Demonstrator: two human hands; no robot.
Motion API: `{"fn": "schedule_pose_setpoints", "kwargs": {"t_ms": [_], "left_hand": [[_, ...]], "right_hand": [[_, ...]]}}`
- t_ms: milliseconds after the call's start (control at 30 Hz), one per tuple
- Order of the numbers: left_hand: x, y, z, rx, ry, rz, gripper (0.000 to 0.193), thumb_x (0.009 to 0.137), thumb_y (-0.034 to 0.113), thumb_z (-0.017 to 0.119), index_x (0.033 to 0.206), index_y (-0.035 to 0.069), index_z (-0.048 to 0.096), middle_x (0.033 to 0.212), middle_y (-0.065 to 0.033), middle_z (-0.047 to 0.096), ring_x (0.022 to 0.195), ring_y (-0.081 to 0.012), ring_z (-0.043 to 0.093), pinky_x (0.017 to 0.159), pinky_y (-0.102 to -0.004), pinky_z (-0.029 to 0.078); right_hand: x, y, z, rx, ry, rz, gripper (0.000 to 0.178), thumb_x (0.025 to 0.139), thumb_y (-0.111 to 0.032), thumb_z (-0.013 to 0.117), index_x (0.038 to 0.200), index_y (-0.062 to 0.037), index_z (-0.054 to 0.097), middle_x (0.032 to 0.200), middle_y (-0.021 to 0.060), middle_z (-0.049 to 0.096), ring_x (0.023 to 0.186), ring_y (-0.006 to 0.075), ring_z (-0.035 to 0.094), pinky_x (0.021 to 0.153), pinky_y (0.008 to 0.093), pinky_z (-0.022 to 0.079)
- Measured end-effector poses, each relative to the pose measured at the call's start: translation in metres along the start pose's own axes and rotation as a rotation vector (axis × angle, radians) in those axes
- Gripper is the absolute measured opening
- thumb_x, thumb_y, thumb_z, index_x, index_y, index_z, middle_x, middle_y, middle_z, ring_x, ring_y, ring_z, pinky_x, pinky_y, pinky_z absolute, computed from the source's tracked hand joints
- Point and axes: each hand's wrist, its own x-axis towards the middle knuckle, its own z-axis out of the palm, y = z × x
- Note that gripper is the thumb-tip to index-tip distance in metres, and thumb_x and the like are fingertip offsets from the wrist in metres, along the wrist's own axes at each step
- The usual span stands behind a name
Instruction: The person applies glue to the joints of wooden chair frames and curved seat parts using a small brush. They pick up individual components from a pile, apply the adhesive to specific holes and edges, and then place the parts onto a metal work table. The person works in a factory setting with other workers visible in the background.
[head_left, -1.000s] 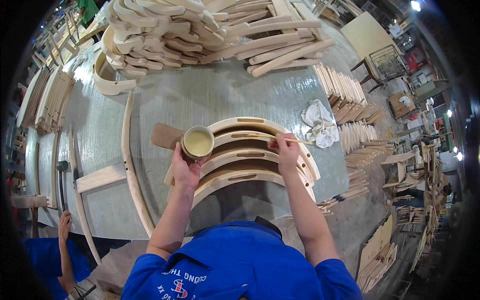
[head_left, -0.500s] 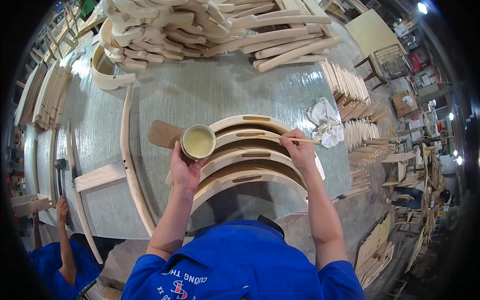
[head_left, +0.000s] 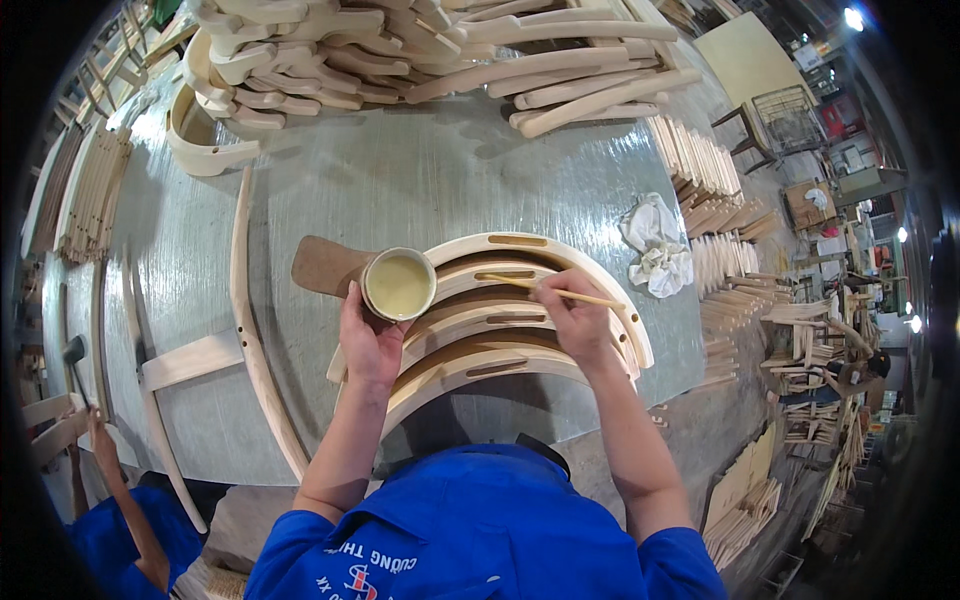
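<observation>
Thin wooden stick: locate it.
In the head view, the thin wooden stick is right of centre in the right hand, tip at a slot in a curved wooden piece.

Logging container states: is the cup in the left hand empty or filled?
At least partly filled: pale yellow contents show inside the cup.

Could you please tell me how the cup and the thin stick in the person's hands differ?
The cup is round and wide, while the stick is long and narrow.
The cup sits in the left hand, while the stick is held in the right hand.
The cup contains pale yellow liquid, while the stick slants over the curved wooden pieces.
Both are held above the same table.
</observation>
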Motion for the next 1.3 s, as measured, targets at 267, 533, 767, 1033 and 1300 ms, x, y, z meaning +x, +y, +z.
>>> {"fn": "schedule_pose_setpoints", "kwargs": {"t_ms": [267, 533, 767, 1033, 1300], "left_hand": [[-0.004, 0.002, 0.003, 0.013, 0.001, 0.015, 0.04, 0.097, 0.034, 0.037, 0.121, 0.005, 0.048, 0.122, -0.0117, 0.053, 0.112, -0.0283, 0.054, 0.092, -0.0512, 0.047], [-0.012, -0.004, -0.002, 0.006, -0.01, 0.004, 0.037, 0.098, 0.031, 0.033, 0.118, 0.005, 0.049, 0.12, -0.0085, 0.055, 0.11, -0.0233, 0.054, 0.091, -0.0418, 0.047], [-0.03, -0.002, -0.003, 0.014, -0.037, 0.045, 0.04, 0.098, 0.034, 0.033, 0.122, 0.006, 0.047, 0.123, -0.0099, 0.053, 0.114, -0.0251, 0.052, 0.095, -0.0468, 0.044], [-0.03, -0.015, -0.004, 0.078, -0.047, 0.073, 0.029, 0.098, 0.029, 0.037, 0.122, 0.014, 0.041, 0.118, -0.0048, 0.053, 0.107, -0.0205, 0.055, 0.085, -0.0432, 0.049], [-0.052, -0.03, 0.022, 0.115, -0.077, 0.045, 0.025, 0.097, 0.026, 0.039, 0.118, 0.013, 0.042, 0.111, -0.0039, 0.056, 0.099, -0.0162, 0.058, 0.077, -0.0382, 0.054]], "right_hand": [[-0.007, 0.0, -0.031, -0.099, 0.027, 0.113, 0.01, 0.087, -0.009, 0.059, 0.084, 0.0003, 0.058, 0.072, 0.0062, 0.062, 0.068, 0.011, 0.056, 0.063, 0.0249, 0.045], [0.001, -0.016, -0.004, -0.239, -0.017, -0.332, 0.006, 0.082, 0.001, 0.06, 0.082, -0.0011, 0.055, 0.075, 0.0133, 0.057, 0.068, 0.0293, 0.058, 0.061, 0.0345, 0.047], [0.0, -0.008, -0.007, -0.264, 0.017, -0.346, 0.005, 0.082, -0.004, 0.062, 0.082, -0.0034, 0.057, 0.077, 0.0121, 0.06, 0.071, 0.0306, 0.059, 0.062, 0.0366, 0.048], [-0.011, -0.033, -0.039, -0.426, -0.095, -0.511, 0.011, 0.077, -0.003, 0.064, 0.084, -0.0042, 0.056, 0.083, 0.0117, 0.06, 0.077, 0.0303, 0.059, 0.067, 0.0341, 0.049], [-0.039, -0.063, -0.017, 0.362, 0.07, -0.039, 0.012, 0.09, -0.011, 0.057, 0.09, 0.0009, 0.054, 0.076, 0.0075, 0.062, 0.069, 0.0099, 0.06, 0.066, 0.0228, 0.049]]}}
